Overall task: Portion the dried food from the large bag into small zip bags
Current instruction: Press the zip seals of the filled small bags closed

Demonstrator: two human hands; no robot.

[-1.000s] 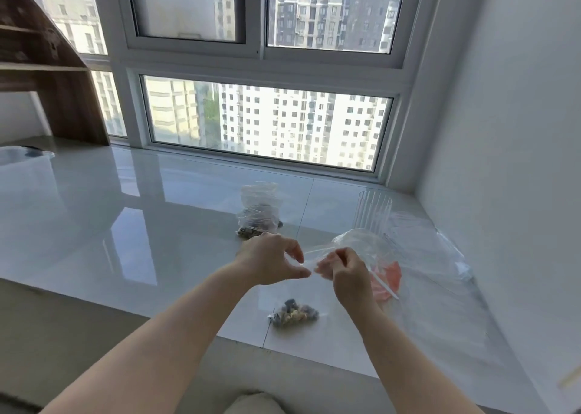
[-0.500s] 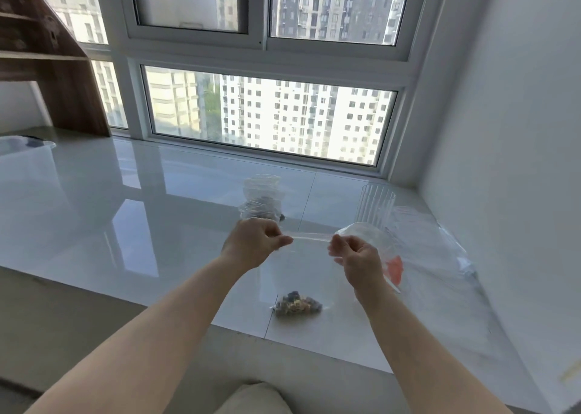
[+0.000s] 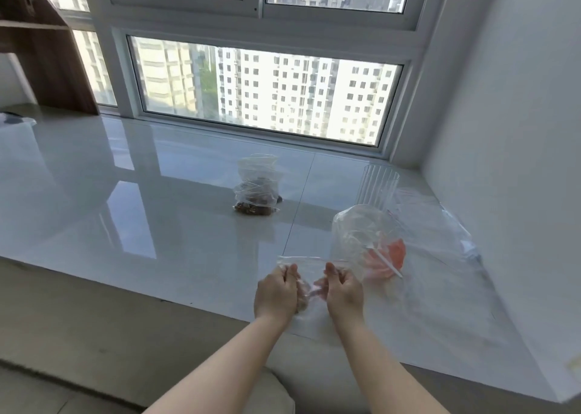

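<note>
Small zip bag (image 3: 303,280), held up by its top a moment ago, now lies on the counter (image 3: 157,218). Our left hand (image 3: 276,292) and right hand (image 3: 342,291) curl around it, so we judge this portion finished; the large bag (image 3: 256,190) waits behind.

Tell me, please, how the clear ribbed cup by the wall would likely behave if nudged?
The cup looks thin and see-through, so probably very light. It stands tall and narrow on the glossy sill, so it may slide or tip easily.

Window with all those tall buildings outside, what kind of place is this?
Probably a flat high up in a city. The big window looks out on tower blocks, a glossy sill runs beneath it, and a wooden shelf stands at the left.
</note>
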